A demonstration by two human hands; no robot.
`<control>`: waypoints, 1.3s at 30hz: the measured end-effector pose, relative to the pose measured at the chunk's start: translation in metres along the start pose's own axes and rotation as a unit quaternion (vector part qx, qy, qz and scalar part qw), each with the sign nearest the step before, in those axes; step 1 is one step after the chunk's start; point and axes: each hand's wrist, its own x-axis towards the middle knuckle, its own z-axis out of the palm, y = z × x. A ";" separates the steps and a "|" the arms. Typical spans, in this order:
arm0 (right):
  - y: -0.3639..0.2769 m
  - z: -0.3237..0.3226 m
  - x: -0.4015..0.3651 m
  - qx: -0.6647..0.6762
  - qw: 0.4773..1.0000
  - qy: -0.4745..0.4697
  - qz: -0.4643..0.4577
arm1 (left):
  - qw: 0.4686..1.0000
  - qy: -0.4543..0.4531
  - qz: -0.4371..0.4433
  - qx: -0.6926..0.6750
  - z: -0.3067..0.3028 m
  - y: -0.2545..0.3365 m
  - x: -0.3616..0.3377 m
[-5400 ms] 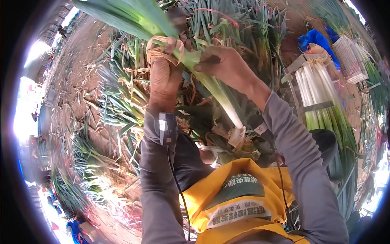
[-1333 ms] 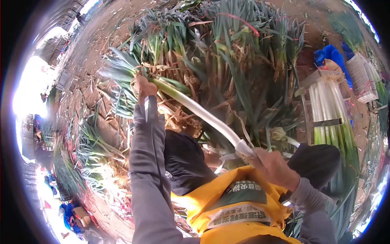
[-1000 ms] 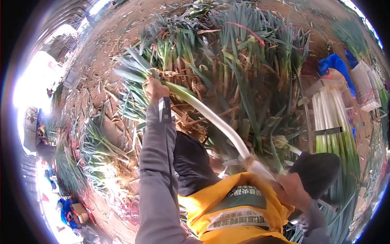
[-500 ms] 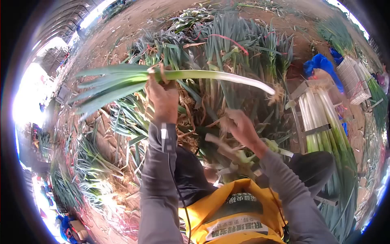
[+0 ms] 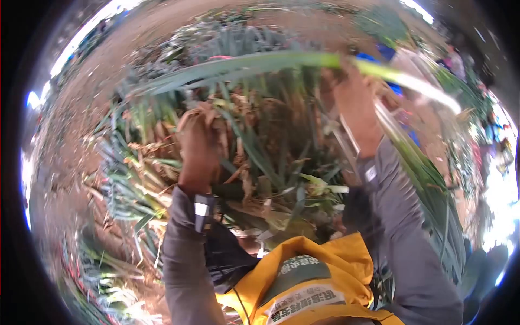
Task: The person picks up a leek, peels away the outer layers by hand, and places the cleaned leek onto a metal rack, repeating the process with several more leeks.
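Note:
A long leek (image 5: pixel 271 60) lies crosswise in front of me, its green leaves to the left and its white root end to the right. My right hand (image 5: pixel 355 108) is closed around the shank, blurred by motion. My left hand (image 5: pixel 199 146) is lower and apart from this leek, fingers curled in, with brown dry leaf (image 5: pixel 208 111) at the fingertips. Below and between the hands lie loose leaves and peelings (image 5: pixel 271 211).
Standing leeks (image 5: pixel 238 40) fill the far side, and more leeks (image 5: pixel 130 189) lie to the left. At right, a bundle of leeks (image 5: pixel 428 184) rests beside a metal frame (image 5: pixel 344 138). Blue plastic (image 5: pixel 384 53) lies behind it. A yellow apron (image 5: pixel 303 281) covers my lap.
The leek has passed from my left hand to my right and moved rightward. My left hand has dropped slightly lower, and the whole view has turned.

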 end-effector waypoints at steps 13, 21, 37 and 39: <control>-0.037 -0.423 0.080 -0.705 0.660 -0.217 -0.142 | 0.554 -0.485 -0.167 0.655 0.019 -0.090 -0.047; 0.141 -0.339 -0.159 -0.511 0.740 -0.429 0.089 | 0.631 -0.495 -0.196 0.565 0.071 -0.093 -0.075; 0.209 -0.407 -0.162 -0.522 0.683 -0.486 0.156 | 0.511 -0.586 -0.070 0.624 0.032 -0.089 -0.095; 0.214 -0.396 -0.125 -0.511 0.673 -0.535 0.025 | 0.537 -0.577 -0.082 0.610 0.029 -0.066 -0.092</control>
